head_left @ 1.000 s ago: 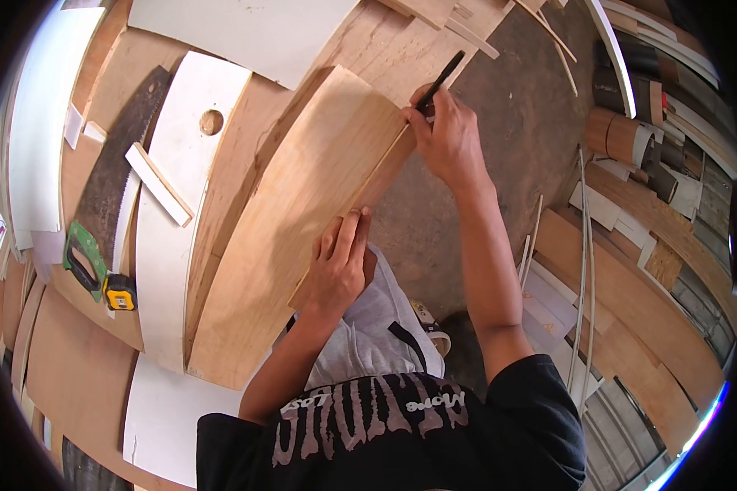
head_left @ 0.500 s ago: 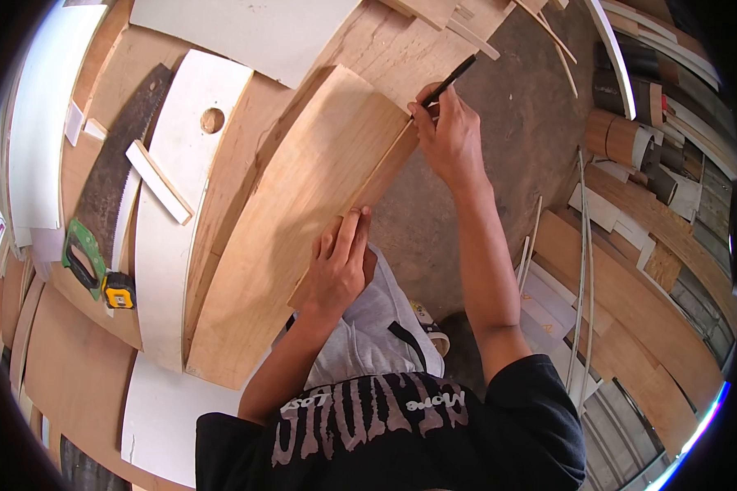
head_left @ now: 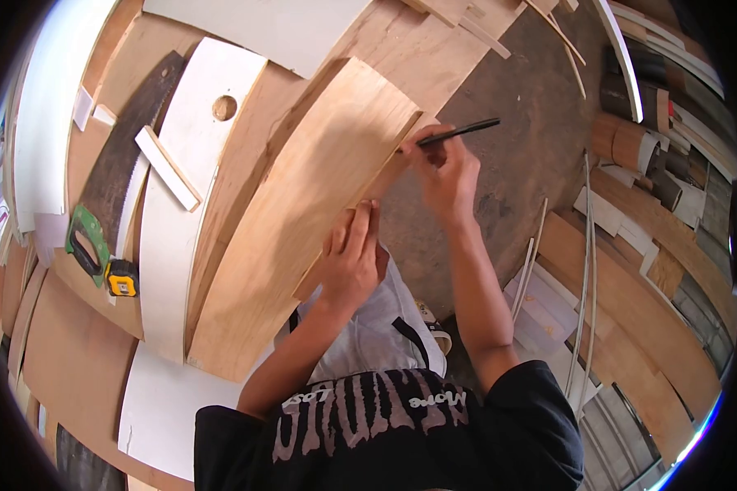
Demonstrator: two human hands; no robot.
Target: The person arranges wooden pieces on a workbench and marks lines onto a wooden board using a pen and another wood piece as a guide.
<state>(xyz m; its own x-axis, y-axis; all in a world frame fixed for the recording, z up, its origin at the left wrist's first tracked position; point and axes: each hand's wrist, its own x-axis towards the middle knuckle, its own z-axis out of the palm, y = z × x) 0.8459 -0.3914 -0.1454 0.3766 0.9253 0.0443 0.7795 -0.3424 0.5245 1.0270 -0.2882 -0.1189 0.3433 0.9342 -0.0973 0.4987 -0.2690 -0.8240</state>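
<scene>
In the head view, the right hand [head_left: 450, 178] pinches a pen [head_left: 471, 128] beside the board [head_left: 303, 204], which lies over plywood [head_left: 385, 41]; the left hand [head_left: 350, 263] rests along its edge, clamped or not unclear. The board seems stiff, fairly light, best held by both long edges.

the bare left arm [head_left: 299, 350] is bent, beside the near end of the long, flat, pale tan wooden board [head_left: 295, 204]. the left hand [head_left: 352, 260] is at the board's right edge, fingers close together. the bare right arm [head_left: 477, 282] reaches up, right of the board. the right hand [head_left: 449, 168] is near its far right corner, finger and thumb pinched.
</scene>
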